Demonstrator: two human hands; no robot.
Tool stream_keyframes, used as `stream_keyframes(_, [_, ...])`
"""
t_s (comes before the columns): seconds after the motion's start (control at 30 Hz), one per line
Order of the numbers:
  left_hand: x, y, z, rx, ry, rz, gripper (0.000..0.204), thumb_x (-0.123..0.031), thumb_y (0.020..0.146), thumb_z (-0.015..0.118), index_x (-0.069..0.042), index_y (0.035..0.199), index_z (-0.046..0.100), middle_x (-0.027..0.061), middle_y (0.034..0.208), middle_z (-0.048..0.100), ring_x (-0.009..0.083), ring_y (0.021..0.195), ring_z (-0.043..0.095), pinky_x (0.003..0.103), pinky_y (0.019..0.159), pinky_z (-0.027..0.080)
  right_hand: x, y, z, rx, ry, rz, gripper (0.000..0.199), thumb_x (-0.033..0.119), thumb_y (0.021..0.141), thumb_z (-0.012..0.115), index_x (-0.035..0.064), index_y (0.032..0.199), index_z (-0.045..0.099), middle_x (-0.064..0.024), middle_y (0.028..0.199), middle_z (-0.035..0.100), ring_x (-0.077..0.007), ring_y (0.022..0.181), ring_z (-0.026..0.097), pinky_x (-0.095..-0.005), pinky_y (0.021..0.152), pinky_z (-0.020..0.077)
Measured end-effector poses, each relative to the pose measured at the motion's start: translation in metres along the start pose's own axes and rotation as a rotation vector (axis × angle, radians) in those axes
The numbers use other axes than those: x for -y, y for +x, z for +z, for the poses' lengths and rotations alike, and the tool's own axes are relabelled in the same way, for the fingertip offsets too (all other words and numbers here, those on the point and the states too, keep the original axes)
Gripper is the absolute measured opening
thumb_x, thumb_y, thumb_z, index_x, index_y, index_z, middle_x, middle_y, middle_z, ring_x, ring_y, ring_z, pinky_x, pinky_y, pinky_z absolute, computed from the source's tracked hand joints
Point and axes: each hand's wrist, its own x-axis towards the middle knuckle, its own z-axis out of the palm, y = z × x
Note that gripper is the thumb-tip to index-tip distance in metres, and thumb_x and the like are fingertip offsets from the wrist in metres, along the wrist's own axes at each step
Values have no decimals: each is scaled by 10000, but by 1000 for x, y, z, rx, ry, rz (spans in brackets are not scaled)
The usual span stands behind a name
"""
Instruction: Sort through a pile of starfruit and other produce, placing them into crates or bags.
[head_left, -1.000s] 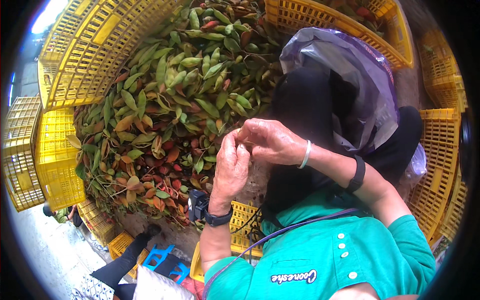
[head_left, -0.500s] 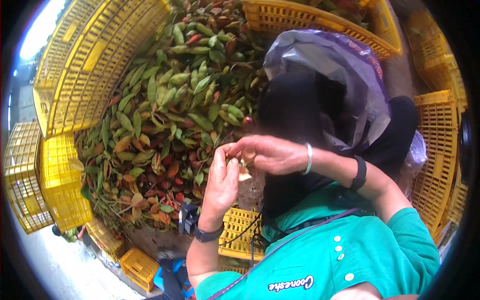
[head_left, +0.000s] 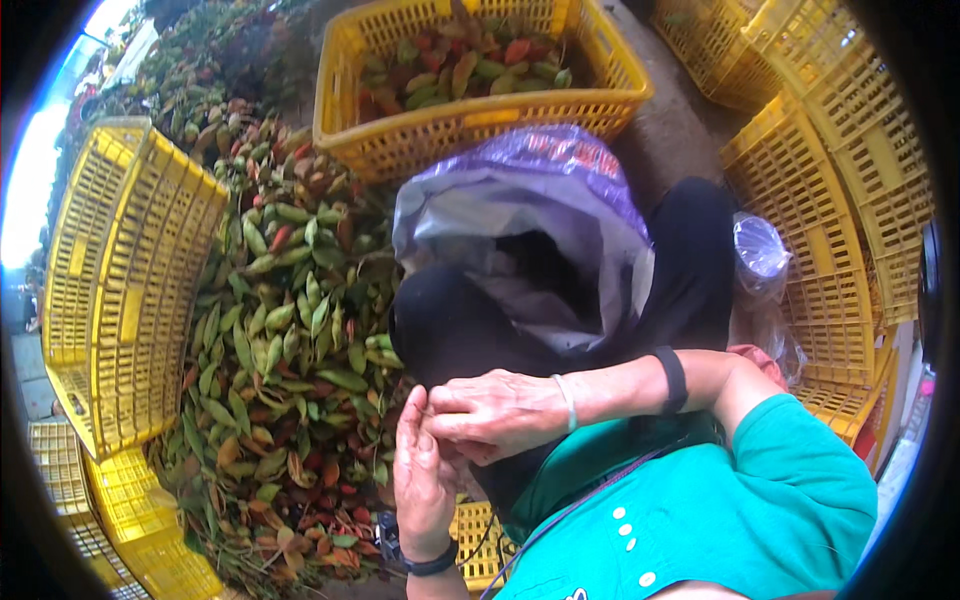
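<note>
Over my lap, my right hand [head_left: 490,415] is brought against my left hand [head_left: 424,490]. The right fingers curl inward toward the left fingers and thumb, which point up and are pressed close. Whatever sits between them is hidden behind the right hand. Just left of my hands lies a broad heap of green pods [head_left: 277,318] mixed with brown and reddish leaves. Between my dark-trousered legs stands a large purple plastic bag [head_left: 520,180], its mouth open and its pale inside showing.
A yellow crate [head_left: 480,118] holding green and reddish pods stands beyond the bag. Another yellow crate [head_left: 125,290] leans over the heap at left. More yellow crates [head_left: 815,240] are stacked at right. A clear plastic cup [head_left: 760,250] is beside my right knee.
The view has swung right and up, showing the far crate fully. My hands stay together; the pale piece between them is now hidden.
</note>
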Motion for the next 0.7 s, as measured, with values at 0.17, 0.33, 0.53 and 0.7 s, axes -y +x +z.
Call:
stream_keyframes(0.17, [-22, -1, 1, 113, 301, -242, 441, -260, 1000, 461, -19, 1364, 402, 125, 1246, 539, 212, 1143, 551, 335, 915, 492, 5, -3, -88, -332, -381, -147, 316, 53, 699, 647, 48, 1012, 606, -97, 933, 561, -249, 788, 594, -328, 627, 522])
stream_keyframes(0.33, [-16, -16, -74, -145, 447, -67, 344, -291, 998, 462, -28, 1212, 517, 60, 1084, 598, 148, 991, 587, 287, 828, 491, -15, 4, -156, -525, -379, 2, 242, 64, 804, 596, 24, 1043, 606, -84, 958, 586, -191, 833, 598, -302, 698, 517])
stream_keyframes(0.53, [94, 1, -203, -596, 385, -277, 281, -256, 983, 512, -41, 1164, 532, 55, 1006, 607, 141, 826, 626, 275, 677, 538, -48, 32, -137, -454, -200, 209, 185, 78, 930, 536, -6, 1079, 606, -67, 988, 617, -123, 887, 602, -270, 783, 511])
stream_keyframes(0.7, [234, 26, -268, -977, -193, -637, 204, -139, 944, 494, -28, 1111, 532, 109, 950, 594, 236, 768, 640, 340, 601, 565, -40, 29, -84, -219, 76, 326, 197, 84, 955, 530, -29, 1102, 595, -83, 1010, 622, -129, 916, 608, -259, 827, 505])
